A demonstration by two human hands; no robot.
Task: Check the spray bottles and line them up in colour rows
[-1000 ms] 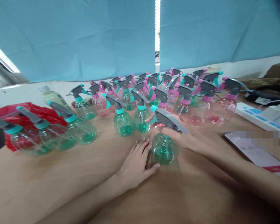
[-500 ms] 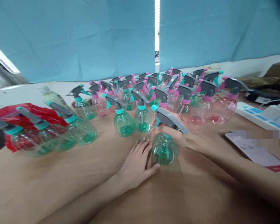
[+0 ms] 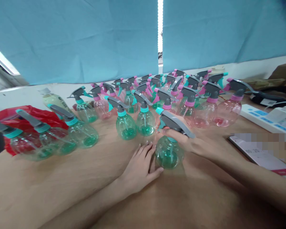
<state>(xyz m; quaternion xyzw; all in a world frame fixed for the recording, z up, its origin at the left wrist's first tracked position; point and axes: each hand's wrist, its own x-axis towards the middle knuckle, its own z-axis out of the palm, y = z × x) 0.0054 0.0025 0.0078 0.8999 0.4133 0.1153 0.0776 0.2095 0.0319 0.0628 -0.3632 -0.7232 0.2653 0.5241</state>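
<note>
A clear green spray bottle (image 3: 169, 156) with a grey and turquoise trigger head stands upright just right of centre on the table (image 3: 62, 190). Round its neck, below the head, my right hand (image 3: 181, 135) is closed; the bottle hides some of the fingers. My left hand (image 3: 139, 170) rests flat on the wood at the bottle's left side, fingers stretched out and thumb near its base. Two more green spray bottles, one on the left (image 3: 126, 125) and one on the right (image 3: 146, 122), stand just beyond my left hand.
Several pink spray bottles (image 3: 206, 113) and green ones crowd the back. More green spray bottles (image 3: 83, 133) stand at left before a red plastic bag (image 3: 28, 111) and a pale bottle (image 3: 53, 100). At right lie a phone (image 3: 259, 156) and a power strip (image 3: 264, 116).
The head of the held spray bottle has shifted very slightly to the right, with my right hand still round its neck. My left hand has stayed in place.
</note>
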